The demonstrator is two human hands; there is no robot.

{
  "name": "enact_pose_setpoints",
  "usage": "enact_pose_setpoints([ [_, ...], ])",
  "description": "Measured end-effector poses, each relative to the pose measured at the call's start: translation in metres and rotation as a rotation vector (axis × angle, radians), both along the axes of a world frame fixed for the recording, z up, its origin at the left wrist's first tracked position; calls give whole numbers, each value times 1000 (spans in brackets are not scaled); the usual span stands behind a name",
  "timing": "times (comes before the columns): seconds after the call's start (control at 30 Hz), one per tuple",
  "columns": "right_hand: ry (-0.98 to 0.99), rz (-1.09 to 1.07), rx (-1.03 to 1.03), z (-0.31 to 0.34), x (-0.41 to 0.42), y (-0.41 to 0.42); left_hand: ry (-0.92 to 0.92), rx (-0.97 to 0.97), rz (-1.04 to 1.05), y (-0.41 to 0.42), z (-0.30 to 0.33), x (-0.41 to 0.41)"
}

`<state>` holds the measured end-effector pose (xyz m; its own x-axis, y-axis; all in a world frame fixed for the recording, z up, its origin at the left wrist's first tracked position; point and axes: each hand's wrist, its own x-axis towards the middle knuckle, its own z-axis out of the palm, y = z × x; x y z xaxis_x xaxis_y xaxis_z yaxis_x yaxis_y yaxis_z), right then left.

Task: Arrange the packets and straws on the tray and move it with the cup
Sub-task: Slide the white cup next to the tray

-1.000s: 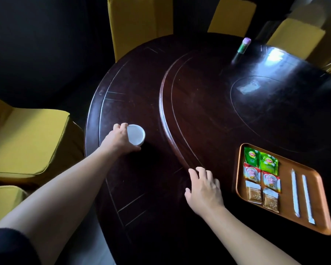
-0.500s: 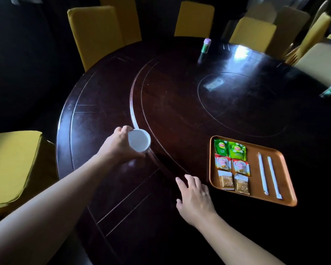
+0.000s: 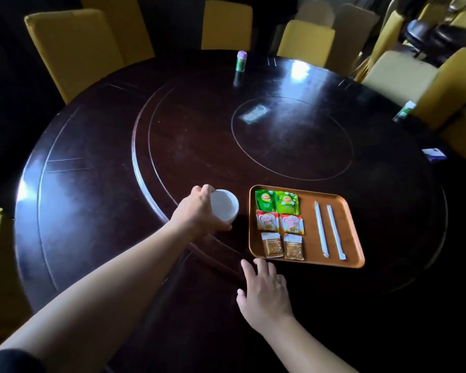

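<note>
Now carrying the white cup (image 3: 224, 208) in the left hand (image 3: 199, 211), fingers wrapped round its side, rim tipped toward the camera; brought from the outer ring of the dark round table (image 3: 92, 184) a second ago to a spot just beside the left edge of the orange tray (image 3: 353, 238). Whether resting on the wood or held just above it: cannot tell. Right hand (image 3: 267, 292) flat and spread, grasping nothing, palm down just short of the tray's near left corner, closer to it than before. Six packets (image 3: 279, 223) already laid in two neat columns on the tray's left half, green pair farthest, red-and-white pair in the middle, brown pair nearest; two wrapped straws (image 3: 330, 228) lying parallel on the right half. Arranging looks finished; cup and tray now gathered together, so probably only the shared move left, likely needing the free hand on the tray's rim.
</note>
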<state>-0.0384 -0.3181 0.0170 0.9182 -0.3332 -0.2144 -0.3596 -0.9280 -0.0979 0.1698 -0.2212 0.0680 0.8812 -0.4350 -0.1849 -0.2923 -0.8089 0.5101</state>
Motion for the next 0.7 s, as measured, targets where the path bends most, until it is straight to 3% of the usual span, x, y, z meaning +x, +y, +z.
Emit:
enact_pose_setpoints([
  [0.43, -49, 24, 51, -7, 2, -9, 17, 28, -3, -55, -12, 8],
  [0.7, -68, 43, 69, -7, 0, -12, -47, 73, -145, -22, -2, 23],
])
